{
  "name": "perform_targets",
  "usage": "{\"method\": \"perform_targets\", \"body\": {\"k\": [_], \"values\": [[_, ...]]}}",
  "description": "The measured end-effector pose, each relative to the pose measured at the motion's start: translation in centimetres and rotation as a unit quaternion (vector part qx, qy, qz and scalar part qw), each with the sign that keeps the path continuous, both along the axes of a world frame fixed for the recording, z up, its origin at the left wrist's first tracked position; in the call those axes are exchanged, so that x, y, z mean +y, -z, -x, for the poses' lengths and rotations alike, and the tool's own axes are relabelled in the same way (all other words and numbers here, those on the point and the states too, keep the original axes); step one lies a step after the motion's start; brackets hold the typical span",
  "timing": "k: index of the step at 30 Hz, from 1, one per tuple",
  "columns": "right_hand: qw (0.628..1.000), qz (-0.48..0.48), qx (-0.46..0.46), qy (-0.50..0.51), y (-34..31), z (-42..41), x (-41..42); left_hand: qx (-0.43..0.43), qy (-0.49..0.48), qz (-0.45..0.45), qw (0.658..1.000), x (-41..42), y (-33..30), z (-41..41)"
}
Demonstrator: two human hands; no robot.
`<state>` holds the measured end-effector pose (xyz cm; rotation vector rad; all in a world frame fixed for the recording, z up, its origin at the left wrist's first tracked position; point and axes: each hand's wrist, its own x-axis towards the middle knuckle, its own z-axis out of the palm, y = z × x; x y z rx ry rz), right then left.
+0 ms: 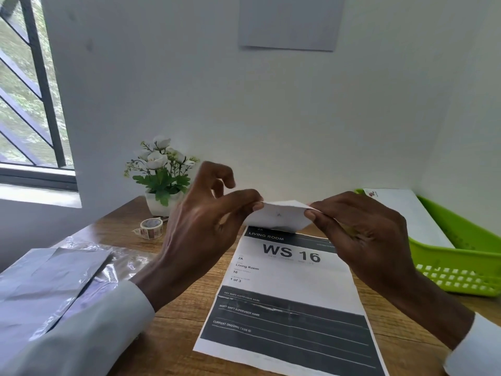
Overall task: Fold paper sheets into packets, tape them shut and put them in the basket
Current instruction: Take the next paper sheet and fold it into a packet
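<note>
Up close, fingertips (256,205) of left hand (200,226) and right hand (360,234) pinching opposite ends of small folded paper packet (279,215), held above printed sheet (284,294), packet's lower edge hiding sheet's top, green basket (458,270) right, cut off, tape roll (151,228) left.

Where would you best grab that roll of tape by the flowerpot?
The tape roll seems to lie nearly flat on the desk, hole upward, left of the left hand. Probably come from above, one finger in the hole, thumb on the outer rim; the loose tail on its left side stays clear.
</note>
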<state>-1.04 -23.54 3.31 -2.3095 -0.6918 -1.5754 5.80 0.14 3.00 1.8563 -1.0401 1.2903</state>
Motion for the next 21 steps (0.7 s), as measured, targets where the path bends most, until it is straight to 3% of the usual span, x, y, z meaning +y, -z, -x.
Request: {"method": "perform_targets", "body": {"k": [3,6,9,15,18,21], "values": [[0.999,-0.005,-0.042,-0.008,0.3,0.1,0.7,0.014,0.005,0.047,0.999,-0.2,-0.4,0.3],[0.997,0.02,-0.065,-0.031,1.2,0.1,1.7,0.094,0.084,0.119,0.985,-0.4,-0.5,0.6],[0.994,0.072,-0.075,-0.028,2.1,0.3,2.7,0.189,0.175,0.184,0.949,-0.5,-0.7,0.7],[0.988,0.15,-0.037,-0.005,3.2,-0.1,4.4,0.347,0.311,0.159,0.871,-1.5,-0.3,1.8],[0.984,0.178,0.015,-0.005,3.1,-0.5,4.5,0.344,0.303,0.147,0.877,-2.2,0.4,1.6],[0.981,0.191,0.03,-0.019,2.6,-0.4,4.2,0.285,0.257,0.127,0.915,-2.1,0.7,1.5]]}}
